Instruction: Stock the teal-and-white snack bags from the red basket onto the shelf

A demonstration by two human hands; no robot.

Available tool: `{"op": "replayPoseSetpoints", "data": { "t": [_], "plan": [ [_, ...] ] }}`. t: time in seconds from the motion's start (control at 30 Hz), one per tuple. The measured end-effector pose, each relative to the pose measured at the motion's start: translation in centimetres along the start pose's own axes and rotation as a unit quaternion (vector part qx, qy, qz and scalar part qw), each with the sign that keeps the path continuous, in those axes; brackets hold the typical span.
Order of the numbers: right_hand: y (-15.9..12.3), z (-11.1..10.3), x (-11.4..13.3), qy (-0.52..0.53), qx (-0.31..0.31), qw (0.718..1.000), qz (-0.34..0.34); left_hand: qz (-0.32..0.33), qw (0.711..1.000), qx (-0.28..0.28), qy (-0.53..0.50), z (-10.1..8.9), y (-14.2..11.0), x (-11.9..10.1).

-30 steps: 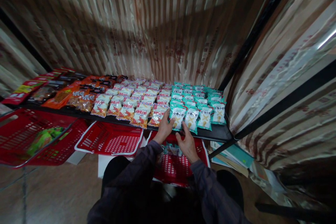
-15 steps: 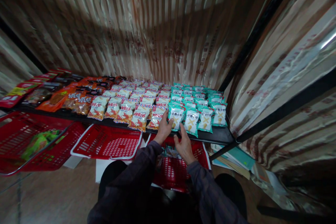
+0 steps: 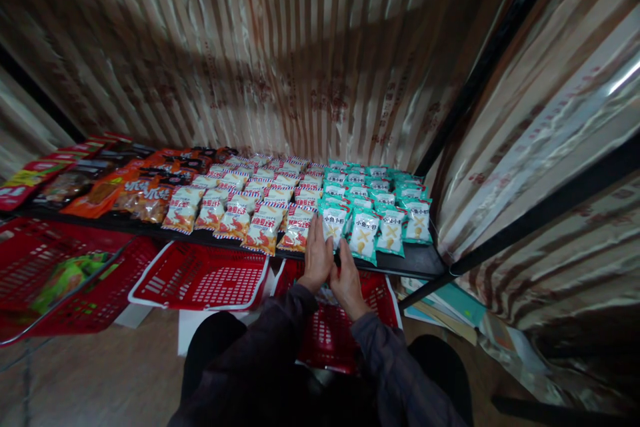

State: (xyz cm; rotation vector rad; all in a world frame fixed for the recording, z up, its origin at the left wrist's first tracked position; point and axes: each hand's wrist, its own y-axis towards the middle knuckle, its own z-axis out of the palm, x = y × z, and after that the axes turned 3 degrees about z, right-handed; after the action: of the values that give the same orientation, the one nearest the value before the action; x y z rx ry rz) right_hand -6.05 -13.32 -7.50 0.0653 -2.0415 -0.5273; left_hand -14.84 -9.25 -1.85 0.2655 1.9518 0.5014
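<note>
My left hand (image 3: 317, 257) lies with straight fingers along the left edge of a teal-and-white snack bag (image 3: 334, 221), the leftmost in the front row of its kind. At that bag's lower right corner are the stretched fingers of my right hand (image 3: 348, 283). Both hands are open, palms turned toward each other, and the bag is not lifted. Close to my left fingers sits a cream-and-red snack bag (image 3: 299, 227). Another teal bag (image 3: 364, 235) leans just right of my right fingertips. The bags stand in rows on a black shelf (image 3: 415, 260).
Orange snack packs (image 3: 150, 193) and red packs (image 3: 20, 187) fill the shelf's left part. Red baskets (image 3: 200, 273) stand below its front edge, one under my hands (image 3: 327, 340). A dark shelf post (image 3: 500, 60) slants at right, before striped curtains (image 3: 280, 47). Boxes (image 3: 450, 303) lie lower right.
My left hand has straightened its fingers and moved slightly down along the bag's left edge. My right hand has come in closer to the left. The teal bag stays nearly in place.
</note>
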Motion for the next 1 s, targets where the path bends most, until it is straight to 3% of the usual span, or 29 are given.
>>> {"op": "replayPoseSetpoints", "data": {
  "t": [0.37, 0.6, 0.77, 1.0],
  "plan": [
    [-0.4, 0.6, -1.2, -0.053, -0.03, 0.996, -0.065, 0.075, 0.989, 0.013, 0.127, 0.6, -2.4, 2.3],
    [-0.6, -1.7, -0.6, -0.13, -0.062, 0.975, -0.17, 0.098, 0.983, -0.002, 0.154, 1.5, -2.2, 2.9],
    [0.3, -3.8, -0.8, -0.188, -0.118, 0.964, -0.147, 0.107, 0.982, 0.002, 0.158, 1.9, -2.3, 2.6],
    [1.8, -4.4, -2.6, -0.218, -0.105, 0.963, -0.121, 0.11, 0.981, 0.006, 0.162, 3.0, -2.3, 3.3]
  ]
}}
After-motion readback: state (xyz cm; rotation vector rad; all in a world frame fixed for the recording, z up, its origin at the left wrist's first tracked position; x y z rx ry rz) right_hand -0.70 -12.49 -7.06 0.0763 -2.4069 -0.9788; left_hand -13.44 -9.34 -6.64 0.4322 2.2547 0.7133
